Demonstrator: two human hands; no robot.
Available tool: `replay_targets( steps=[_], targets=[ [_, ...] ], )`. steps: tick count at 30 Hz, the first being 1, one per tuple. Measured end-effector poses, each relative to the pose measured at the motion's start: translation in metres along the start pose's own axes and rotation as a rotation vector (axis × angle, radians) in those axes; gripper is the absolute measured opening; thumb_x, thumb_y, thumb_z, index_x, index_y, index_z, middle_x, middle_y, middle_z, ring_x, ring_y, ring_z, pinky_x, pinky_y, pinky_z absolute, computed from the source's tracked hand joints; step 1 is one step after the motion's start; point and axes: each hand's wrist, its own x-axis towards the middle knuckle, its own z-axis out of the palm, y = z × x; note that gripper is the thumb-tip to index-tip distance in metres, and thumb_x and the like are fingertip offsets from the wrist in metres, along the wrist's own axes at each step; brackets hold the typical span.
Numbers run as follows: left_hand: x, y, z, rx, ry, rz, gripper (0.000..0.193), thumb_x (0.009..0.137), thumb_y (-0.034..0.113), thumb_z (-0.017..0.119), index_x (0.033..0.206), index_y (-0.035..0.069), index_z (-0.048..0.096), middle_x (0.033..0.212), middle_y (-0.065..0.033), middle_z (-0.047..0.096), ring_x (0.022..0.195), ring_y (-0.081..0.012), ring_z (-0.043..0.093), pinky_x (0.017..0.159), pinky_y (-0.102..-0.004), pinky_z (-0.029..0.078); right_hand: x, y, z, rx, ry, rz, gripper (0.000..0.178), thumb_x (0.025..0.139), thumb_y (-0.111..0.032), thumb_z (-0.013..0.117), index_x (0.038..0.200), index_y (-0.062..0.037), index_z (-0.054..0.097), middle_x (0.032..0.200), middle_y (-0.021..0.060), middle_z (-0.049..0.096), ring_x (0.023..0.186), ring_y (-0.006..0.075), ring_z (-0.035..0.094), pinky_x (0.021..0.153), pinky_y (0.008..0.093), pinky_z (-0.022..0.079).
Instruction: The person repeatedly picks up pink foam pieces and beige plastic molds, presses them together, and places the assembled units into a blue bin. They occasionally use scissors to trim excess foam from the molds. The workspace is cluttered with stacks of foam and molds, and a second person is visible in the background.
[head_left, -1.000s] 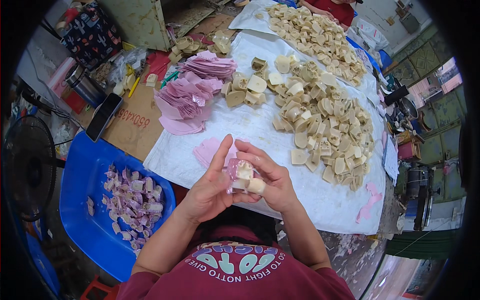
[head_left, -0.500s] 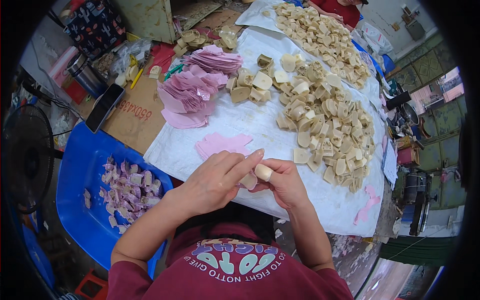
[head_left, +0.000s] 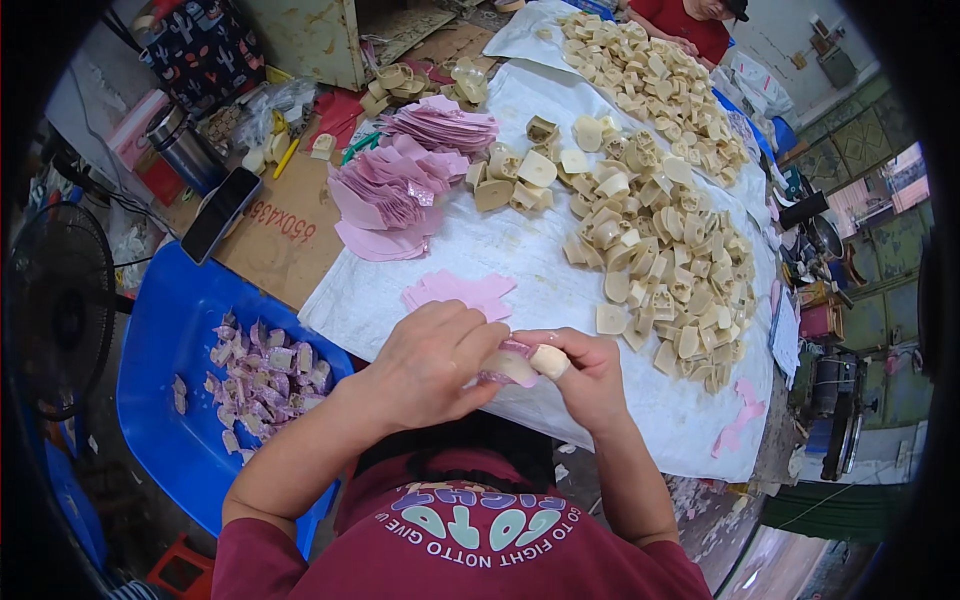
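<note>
Close in front of me, my left hand (head_left: 430, 355) is closed on one side of a small shoe heel (head_left: 513, 368) covered partly in pink glittery material. My right hand (head_left: 590, 385) grips its other side, the thumb wearing a cream finger cover (head_left: 549, 361) and pressing near the edge. Fingers hide much of the heel. Just beyond the hands, a few pink cut pieces (head_left: 460, 292) lie flat on the white cloth (head_left: 480, 235). To the right spreads a big heap of bare beige heels (head_left: 670, 265). A stack of pink glittery pieces (head_left: 385, 190) sits to the left.
A blue tub (head_left: 160, 370) at lower left contains several pink-wrapped heels (head_left: 265, 375). A phone (head_left: 220, 213) and steel flask (head_left: 185, 150) stand on cardboard near a black fan (head_left: 60, 310). Another person in red (head_left: 690, 35) sits at the far end, beside more beige heels (head_left: 650, 85).
The heel has turned, so more of its pale face and pink glittery edge shows. Both hands have shifted slightly, and my left index finger has lowered from its raised position. The whole view has shifted a little.
</note>
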Motion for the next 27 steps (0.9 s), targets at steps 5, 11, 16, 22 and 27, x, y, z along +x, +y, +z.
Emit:
replay_targets(
  steps=[5,11,16,22,27],
  targets=[
    [0.002,-0.002,0.016,-0.07,0.104,-0.069,0.043,0.06,0.019,0.08,0.095,0.004,0.061,0.074,-0.0094,0.058,0.065,-0.0282,0.059,0.059,-0.0373,0.047,0.003,0.006,-0.002,-0.065,0.03,0.006,0.021,0.095,-0.012,0.057,0.108,0.0018,0.067,0.095,0.0065,0.07,0.086,0.011,0.063,0.079,0.0256,0.049],
    [0.004,0.008,0.033,-0.035,0.215,-0.142,0.039,0.063,0.02,0.079,0.089,0.003,0.057,0.07,-0.01,0.06,0.06,-0.0276,0.061,0.055,-0.0365,0.048,0.006,0.015,0.0,0.092,0.068,-0.003,0.025,0.097,-0.015,0.054,0.112,0.0011,0.066,0.092,0.0046,0.069,0.085,0.0107,0.062,0.079,0.0257,0.048],
    [0.007,0.014,0.045,-0.31,0.364,-0.365,0.037,0.064,0.021,0.079,0.087,0.004,0.056,0.067,-0.0095,0.06,0.057,-0.0278,0.062,0.052,-0.0366,0.049,0.012,0.006,-0.004,0.504,0.049,0.182,0.029,0.099,-0.02,0.053,0.115,0.0014,0.065,0.092,0.0041,0.067,0.084,0.0089,0.059,0.076,0.0254,0.048],
    [0.013,0.015,0.054,-0.036,0.399,-0.333,0.038,0.065,0.02,0.079,0.089,0.003,0.055,0.066,-0.01,0.06,0.057,-0.0267,0.063,0.051,-0.0361,0.05,0.014,0.013,0.01,0.132,0.209,0.073,0.033,0.099,-0.025,0.054,0.119,0.0002,0.063,0.099,0.0027,0.065,0.087,0.0085,0.057,0.073,0.0231,0.046],
    [0.012,0.015,0.054,-0.171,0.409,-0.422,0.04,0.067,0.023,0.08,0.09,0.003,0.054,0.062,-0.0097,0.059,0.056,-0.0274,0.063,0.051,-0.0364,0.049,0.011,0.019,0.01,0.452,0.175,0.124,0.03,0.099,-0.018,0.05,0.122,-0.0018,0.062,0.098,-0.0005,0.064,0.081,0.0053,0.054,0.069,0.0192,0.042]
  ],
)
